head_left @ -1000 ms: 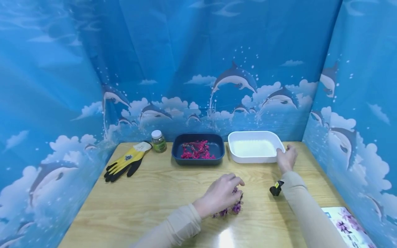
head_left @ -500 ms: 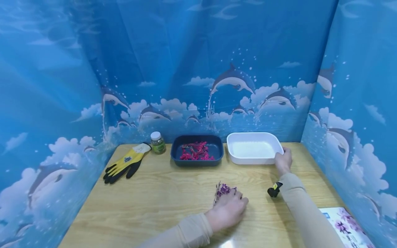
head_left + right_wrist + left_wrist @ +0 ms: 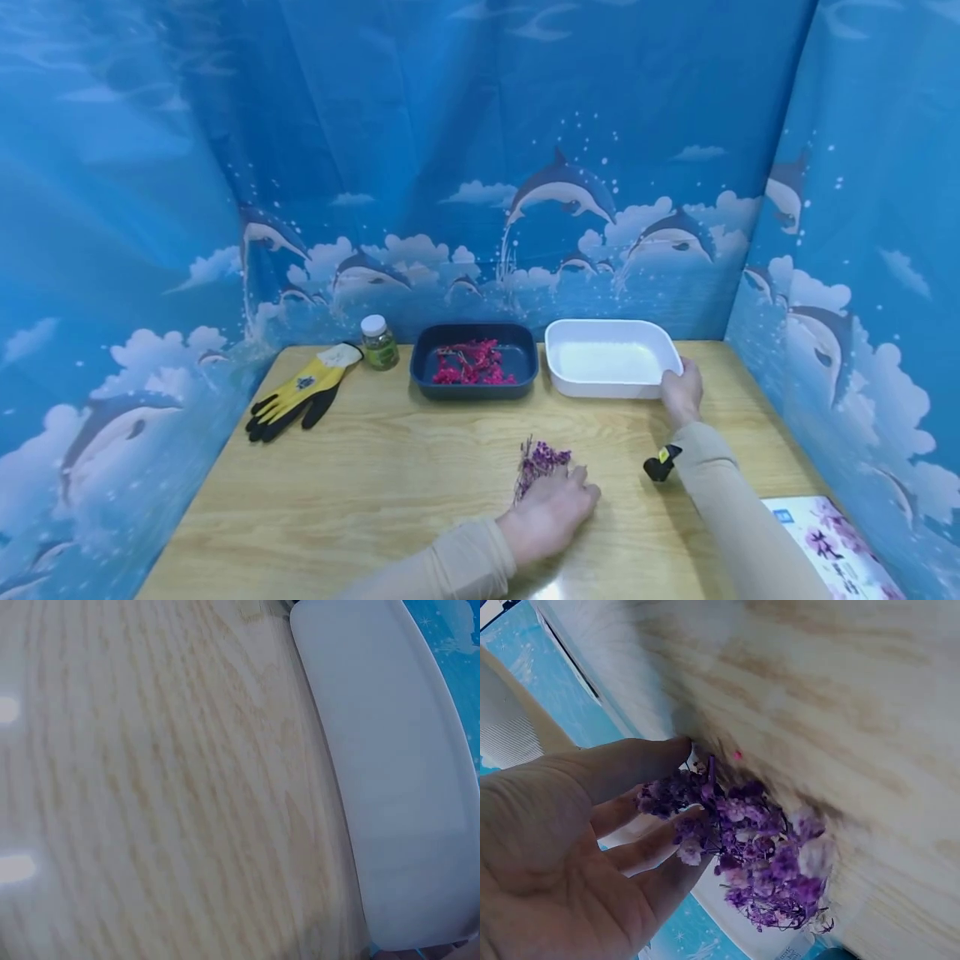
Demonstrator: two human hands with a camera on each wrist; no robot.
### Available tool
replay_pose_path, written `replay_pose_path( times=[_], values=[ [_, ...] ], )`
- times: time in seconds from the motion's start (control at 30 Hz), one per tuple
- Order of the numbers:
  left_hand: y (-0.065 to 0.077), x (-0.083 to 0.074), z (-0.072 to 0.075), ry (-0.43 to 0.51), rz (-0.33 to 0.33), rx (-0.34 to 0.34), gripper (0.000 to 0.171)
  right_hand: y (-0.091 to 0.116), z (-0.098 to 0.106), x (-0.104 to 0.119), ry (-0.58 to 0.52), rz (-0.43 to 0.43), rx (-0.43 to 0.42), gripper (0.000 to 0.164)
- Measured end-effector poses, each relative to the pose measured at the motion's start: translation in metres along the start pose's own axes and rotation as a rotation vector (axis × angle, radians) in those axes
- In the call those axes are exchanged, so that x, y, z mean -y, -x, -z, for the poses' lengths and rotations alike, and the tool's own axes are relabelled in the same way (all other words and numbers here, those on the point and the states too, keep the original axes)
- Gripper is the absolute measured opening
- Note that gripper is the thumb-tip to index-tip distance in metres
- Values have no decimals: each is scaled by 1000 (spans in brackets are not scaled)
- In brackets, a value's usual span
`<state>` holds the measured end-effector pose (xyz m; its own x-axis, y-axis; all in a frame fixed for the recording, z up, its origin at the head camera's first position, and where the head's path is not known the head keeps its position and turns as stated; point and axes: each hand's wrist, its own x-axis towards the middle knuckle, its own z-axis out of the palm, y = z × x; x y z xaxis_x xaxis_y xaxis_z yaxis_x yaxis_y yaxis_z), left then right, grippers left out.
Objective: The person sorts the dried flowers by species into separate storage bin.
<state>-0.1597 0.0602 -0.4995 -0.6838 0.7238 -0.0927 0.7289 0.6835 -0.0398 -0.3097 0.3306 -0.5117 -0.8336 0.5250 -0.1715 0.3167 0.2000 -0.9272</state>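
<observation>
My left hand [image 3: 551, 512] is low over the table at front centre, with a bunch of purple dried flowers [image 3: 542, 462] at its fingers. In the left wrist view the thumb and fingers [image 3: 649, 851] close on the bunch from two sides, and the blossoms [image 3: 772, 862] stick out past the fingertips. My right hand [image 3: 682, 393] grips the front right corner of a white rectangular tray [image 3: 615, 389], its fingers partly hidden by the tray wall. Most of the right wrist view is the tray's side [image 3: 397, 780]; only a sliver of hand shows at the lower corner.
Left of the white tray stands a dark blue tray [image 3: 474, 392] holding pink-red dried flowers [image 3: 480, 364]. Farther left are a green jar [image 3: 381, 352] with a white lid and a yellow-black glove [image 3: 303, 392]. A printed booklet [image 3: 832, 546] lies at the right edge.
My left hand has shifted slightly right and nearer, and the purple flowers now show beyond its fingers instead of beneath it. My right hand has closed on the tray corner.
</observation>
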Motion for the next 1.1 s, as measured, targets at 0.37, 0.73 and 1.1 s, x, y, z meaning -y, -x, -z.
replay_pose_path(
  times=[0.37,0.73,1.1],
  values=[
    [1,-4,-5,-38,18,4,40,7,-2,-1,44,64,14,75],
    [-1,-3,-6,-104,-19,-44,36,9,-3,-9,60,82,1,70],
    [0,1,0,94,-64,-207,18,8,-1,-9,68,93,-5,66]
  ],
)
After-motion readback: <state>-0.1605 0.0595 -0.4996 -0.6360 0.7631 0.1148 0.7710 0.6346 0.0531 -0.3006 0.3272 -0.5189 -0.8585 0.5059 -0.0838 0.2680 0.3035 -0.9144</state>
